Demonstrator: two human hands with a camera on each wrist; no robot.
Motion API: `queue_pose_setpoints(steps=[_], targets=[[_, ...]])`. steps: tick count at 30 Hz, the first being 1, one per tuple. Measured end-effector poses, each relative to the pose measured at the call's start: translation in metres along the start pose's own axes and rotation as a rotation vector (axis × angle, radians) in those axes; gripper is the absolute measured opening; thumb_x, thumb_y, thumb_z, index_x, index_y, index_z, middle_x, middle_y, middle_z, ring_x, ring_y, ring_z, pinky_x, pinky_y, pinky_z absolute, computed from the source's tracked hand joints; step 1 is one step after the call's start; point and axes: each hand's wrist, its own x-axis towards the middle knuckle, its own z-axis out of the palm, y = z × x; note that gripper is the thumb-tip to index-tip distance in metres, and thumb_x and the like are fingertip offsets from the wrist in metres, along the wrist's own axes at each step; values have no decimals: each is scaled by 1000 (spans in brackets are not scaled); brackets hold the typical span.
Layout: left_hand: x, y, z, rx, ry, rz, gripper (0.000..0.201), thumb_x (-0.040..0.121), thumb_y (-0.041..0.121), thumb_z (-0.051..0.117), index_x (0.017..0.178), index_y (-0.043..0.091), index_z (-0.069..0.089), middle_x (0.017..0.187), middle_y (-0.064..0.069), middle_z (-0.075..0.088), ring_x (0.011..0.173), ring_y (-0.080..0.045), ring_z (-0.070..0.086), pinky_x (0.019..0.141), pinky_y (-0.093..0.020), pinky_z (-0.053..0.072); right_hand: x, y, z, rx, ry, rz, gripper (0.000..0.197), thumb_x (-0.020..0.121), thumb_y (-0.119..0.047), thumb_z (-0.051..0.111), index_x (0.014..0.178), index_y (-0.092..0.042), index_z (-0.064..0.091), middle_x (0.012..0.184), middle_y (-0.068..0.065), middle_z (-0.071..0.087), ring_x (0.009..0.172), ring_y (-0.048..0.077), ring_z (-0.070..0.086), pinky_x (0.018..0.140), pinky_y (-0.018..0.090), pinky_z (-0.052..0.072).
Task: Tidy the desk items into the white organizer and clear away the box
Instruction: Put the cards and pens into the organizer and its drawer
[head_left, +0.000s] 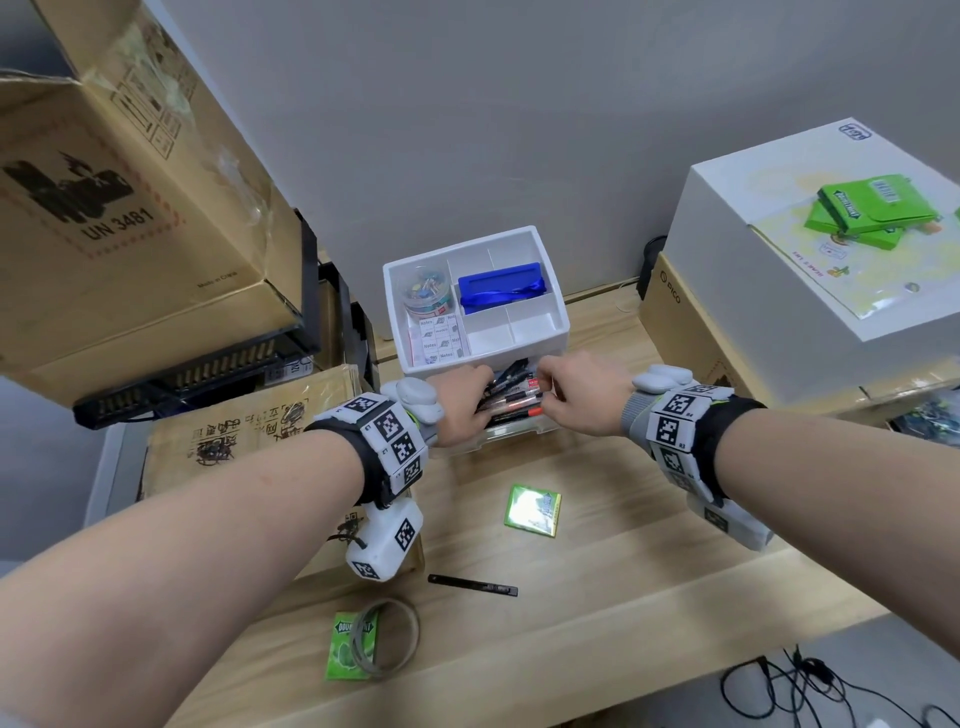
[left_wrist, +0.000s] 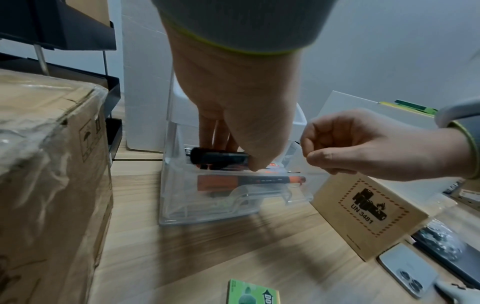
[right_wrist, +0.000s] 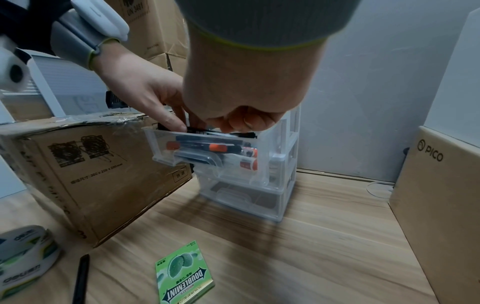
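Note:
The white organizer (head_left: 550, 291) stands at the back of the desk with its clear top drawer (right_wrist: 161, 148) pulled out, full of pens (head_left: 511, 400). My left hand (head_left: 462, 400) reaches into the drawer and grips a black marker (left_wrist: 221, 157) between thumb and fingers. My right hand (head_left: 582, 400) hovers at the pens' right ends with fingers curled, nothing plainly in them. On the desk lie a green gum pack (head_left: 532, 510), a black pen (head_left: 472, 583), and a second gum pack (head_left: 350, 647) under a tape roll (head_left: 387, 639). A taped cardboard box (head_left: 249, 436) stands left of the organizer.
A big cardboard box (head_left: 130, 208) sits on a black rack at the upper left. At the right a PICO box (head_left: 727, 338) carries a white box (head_left: 810, 234) with green packs. Phones (left_wrist: 407, 269) lie beside it. Cables (head_left: 805, 680) hang past the front edge.

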Motion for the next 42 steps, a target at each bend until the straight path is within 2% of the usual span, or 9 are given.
queue_pose_setpoints(steps=[5, 9, 14, 20, 27, 31, 36, 39, 42], targets=[[-9, -2, -5, 37, 44, 50, 22, 89, 26, 57, 107, 14, 54, 103, -4, 60, 87, -24, 59, 77, -38, 51, -2, -11, 2, 18, -56, -82, 8, 84, -25, 59, 83, -18, 61, 73, -7, 57, 65, 14, 49, 51, 22, 31], [-17, -4, -16, 103, 67, 117, 12, 90, 26, 53, 90, 14, 56, 93, -2, 58, 81, -23, 56, 67, -34, 47, 0, -20, 5, 9, -115, -90, 14, 80, -30, 57, 74, -18, 62, 69, -3, 64, 64, 18, 56, 61, 32, 50], [-25, -12, -23, 129, 161, 87, 15, 87, 23, 54, 99, 14, 57, 98, -3, 52, 89, -23, 50, 70, -39, 48, 2, -30, 9, 24, -154, -94, 19, 71, -36, 54, 60, -21, 54, 57, -6, 59, 55, 12, 53, 62, 33, 54], [-35, -26, -27, 209, 281, -102, 21, 89, 18, 54, 109, 12, 57, 108, -6, 52, 97, -25, 50, 76, -36, 49, -1, -55, 12, -53, -290, -148, 22, 78, -39, 59, 89, -24, 71, 75, -9, 67, 74, 15, 64, 72, 29, 55], [-33, -37, -26, 166, 169, -171, 22, 97, 18, 47, 114, 13, 60, 110, -7, 50, 93, -24, 56, 71, -33, 45, 7, -63, 20, -88, -218, -142, 44, 81, -34, 53, 122, -25, 66, 92, -4, 74, 90, 21, 68, 80, 32, 56], [-32, -42, -25, 126, 170, -170, 27, 92, 19, 54, 117, 13, 60, 112, -6, 49, 95, -24, 55, 75, -34, 49, 16, -61, 22, -98, -204, -123, 43, 83, -31, 52, 124, -22, 63, 98, -1, 73, 95, 25, 67, 82, 32, 54], [-30, -46, -23, 111, 155, -166, 38, 83, 28, 66, 117, 15, 56, 113, -4, 48, 97, -23, 53, 70, -30, 42, 27, -57, 24, -112, -186, -85, 40, 85, -30, 52, 123, -20, 58, 102, 3, 70, 97, 26, 66, 78, 34, 54], [-26, -46, -22, 100, 158, -177, 38, 81, 24, 70, 114, 16, 55, 113, -4, 48, 97, -22, 51, 70, -30, 38, 34, -54, 24, -93, -192, -56, 46, 84, -31, 52, 129, -20, 54, 108, 4, 69, 98, 27, 66, 80, 37, 55], [-21, -47, -23, 74, 165, -185, 34, 82, 23, 71, 112, 17, 56, 111, -3, 51, 95, -21, 51, 73, -29, 42, 41, -51, 27, -76, -194, -59, 49, 85, -30, 53, 133, -18, 51, 112, 5, 67, 99, 27, 65, 81, 36, 55]])
